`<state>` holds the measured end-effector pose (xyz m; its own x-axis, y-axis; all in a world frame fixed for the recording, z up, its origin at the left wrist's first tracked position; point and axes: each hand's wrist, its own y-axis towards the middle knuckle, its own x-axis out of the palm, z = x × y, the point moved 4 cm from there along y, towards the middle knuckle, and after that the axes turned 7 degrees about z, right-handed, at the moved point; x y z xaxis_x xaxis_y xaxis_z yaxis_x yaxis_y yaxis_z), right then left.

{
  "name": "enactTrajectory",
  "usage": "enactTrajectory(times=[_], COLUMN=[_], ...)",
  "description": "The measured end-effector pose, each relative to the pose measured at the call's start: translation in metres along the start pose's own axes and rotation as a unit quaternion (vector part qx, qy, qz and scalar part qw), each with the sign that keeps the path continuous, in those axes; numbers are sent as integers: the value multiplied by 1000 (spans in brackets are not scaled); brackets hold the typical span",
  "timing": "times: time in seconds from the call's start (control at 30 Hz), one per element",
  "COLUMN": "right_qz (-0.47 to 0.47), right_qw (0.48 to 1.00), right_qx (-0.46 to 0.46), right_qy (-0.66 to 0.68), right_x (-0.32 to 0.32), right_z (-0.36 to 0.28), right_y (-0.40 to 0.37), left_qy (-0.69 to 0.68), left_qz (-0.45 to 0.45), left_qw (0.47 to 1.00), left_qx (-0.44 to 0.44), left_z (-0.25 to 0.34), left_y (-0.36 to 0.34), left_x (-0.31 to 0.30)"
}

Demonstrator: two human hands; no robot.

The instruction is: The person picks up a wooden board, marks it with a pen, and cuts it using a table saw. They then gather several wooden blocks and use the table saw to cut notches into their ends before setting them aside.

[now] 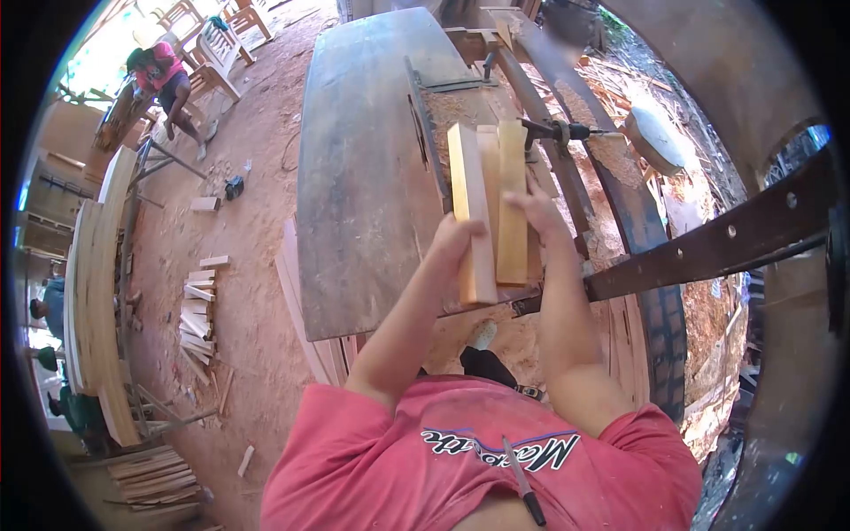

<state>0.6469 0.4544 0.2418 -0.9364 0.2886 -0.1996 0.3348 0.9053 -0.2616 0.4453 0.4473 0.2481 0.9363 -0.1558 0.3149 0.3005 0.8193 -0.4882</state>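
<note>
My left hand (459, 237) grips 1 pale, squared wooden block (471, 190); my right hand (542, 214) grasps 1 yellowish, long wooden board (511, 234), just right of the block.

The wide table (363, 168) is marked by scuffs and stains, and sawdust (450, 110) is spread over part of it. On the reddish floor (266, 186), short wood pieces (197, 320) are strewn in a rough row, beyond which one block (205, 203) is seen.

Showed coral red on the near shirt (354, 460), black-and-white on its lettering (551, 451), pale yellow on the wood pieces (512, 212), grey-blue on the tabletop (363, 177), reddish-brown on left ground (257, 168).
</note>
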Motion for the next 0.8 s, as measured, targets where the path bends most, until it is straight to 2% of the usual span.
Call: enactTrajectory(times=[0.17,0.23,0.27,0.33,0.37,0.4,0.47,0.5,0.53,0.57,0.6,0.67,0.7,0.73,0.8], right_qz=[28,160,170,90,92,98,103,50,49,117,184,205,227,225,180], right_qw=[997,964,962,987,990,988,978,985,984,964,933,919,907,907,898], right_qx=[-34,-98,-97,-92,-68,-72,8,23,30,-13,-59,-71,-78,-75,2], right_qy=[-62,-189,-188,-101,-85,-91,-181,-164,-170,-238,-303,-329,-347,-347,-401], right_x=[10,-6,-7,-6,-6,-5,-9,-14,-16,-20,-25,-28,-27,-24,-8], right_z=[41,75,65,48,39,25,14,20,37,47,50,55,60,43,-22], right_y=[4,12,3,-17,-19,-18,-7,9,20,35,42,37,32,19,-20], left_qy=[54,87,91,98,73,69,7,1,81,161,156,256,254,226,203], left_qz=[18,-2,-11,17,-14,-21,-54,-55,-70,-86,-86,-37,-36,-50,-61], left_qw=[998,996,996,995,997,997,999,998,994,983,983,965,965,971,975], left_qx=[-33,-2,-1,26,17,20,-1,-9,12,38,39,50,49,61,71], left_z=[-29,-43,-52,-64,-65,-65,-57,-53,-48,-42,-38,-31,-34,-37,-34], left_y=[-40,-46,-45,-44,-40,-33,-25,-17,-4,4,-1,-17,-25,-36,-58], left_x=[-22,-28,-30,-33,-32,-31,-21,-21,-24,-28,-33,-49,-62,-76,-107])
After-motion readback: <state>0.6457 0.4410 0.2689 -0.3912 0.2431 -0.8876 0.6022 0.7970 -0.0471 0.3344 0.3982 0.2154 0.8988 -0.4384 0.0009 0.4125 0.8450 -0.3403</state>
